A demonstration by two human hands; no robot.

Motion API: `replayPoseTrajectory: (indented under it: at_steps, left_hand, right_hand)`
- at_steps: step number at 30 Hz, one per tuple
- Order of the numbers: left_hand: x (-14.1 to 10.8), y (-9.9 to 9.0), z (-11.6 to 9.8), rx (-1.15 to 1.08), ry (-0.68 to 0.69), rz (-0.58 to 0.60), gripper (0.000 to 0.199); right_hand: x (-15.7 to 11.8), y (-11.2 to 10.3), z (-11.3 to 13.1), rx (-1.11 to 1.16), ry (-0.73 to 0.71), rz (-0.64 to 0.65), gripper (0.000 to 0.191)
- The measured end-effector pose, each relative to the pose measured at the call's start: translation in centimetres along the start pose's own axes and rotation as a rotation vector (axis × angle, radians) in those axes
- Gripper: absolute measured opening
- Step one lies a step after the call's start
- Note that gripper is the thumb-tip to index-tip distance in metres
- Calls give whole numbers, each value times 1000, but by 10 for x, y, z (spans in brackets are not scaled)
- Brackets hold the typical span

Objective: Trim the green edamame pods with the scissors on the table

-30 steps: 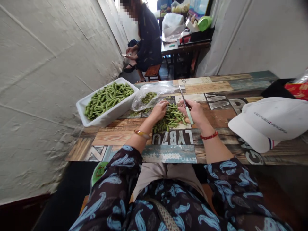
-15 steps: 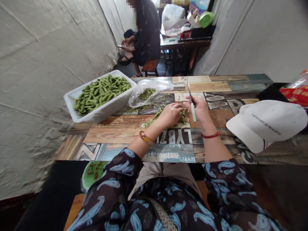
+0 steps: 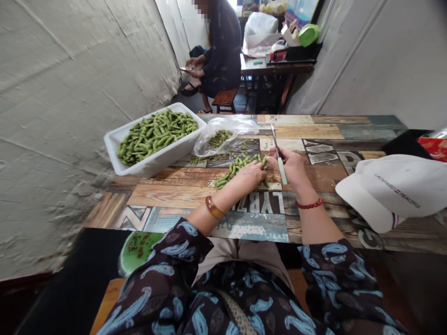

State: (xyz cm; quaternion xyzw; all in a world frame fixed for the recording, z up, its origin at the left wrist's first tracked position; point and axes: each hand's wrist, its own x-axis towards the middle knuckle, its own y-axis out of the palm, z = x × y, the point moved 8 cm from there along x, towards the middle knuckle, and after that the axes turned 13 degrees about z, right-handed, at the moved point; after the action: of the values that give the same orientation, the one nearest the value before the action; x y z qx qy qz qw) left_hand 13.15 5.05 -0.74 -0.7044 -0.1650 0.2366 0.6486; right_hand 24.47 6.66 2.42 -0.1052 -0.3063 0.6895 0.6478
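My right hand is wrapped around a small knife with a pale green handle. Its thin blade points away from me, toward the table's far side. My left hand reaches over a loose pile of green edamame pods, just left of the knife. Its fingers are bent together among the pods at the pile's right end, and the fingertips are partly hidden. A white plastic tub heaped with more pods stands at the table's left. Beside it lies a clear plastic bag with small green trimmings.
A white cap rests on the right of the patchwork-patterned table, with a red package behind it. Beyond the table a person sits on a wooden stool. A wall rises close on the left.
My left hand has drawn slightly away from the knife hand and down onto the pods, baring more of the pile. My right hand keeps the knife. The whole view has shifted a little.
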Motion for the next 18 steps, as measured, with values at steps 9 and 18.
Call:
replayPoseTrajectory:
  at_steps: [9,18]
  left_hand:
    - [-46,-16,61,-706,-249,-537,18]
    - [-75,-9,91,-838,-334,-639,14]
  right_hand:
    - [-3,4,11,-15,-13,23,42]
    - [-2,20,5,10,-27,114,40]
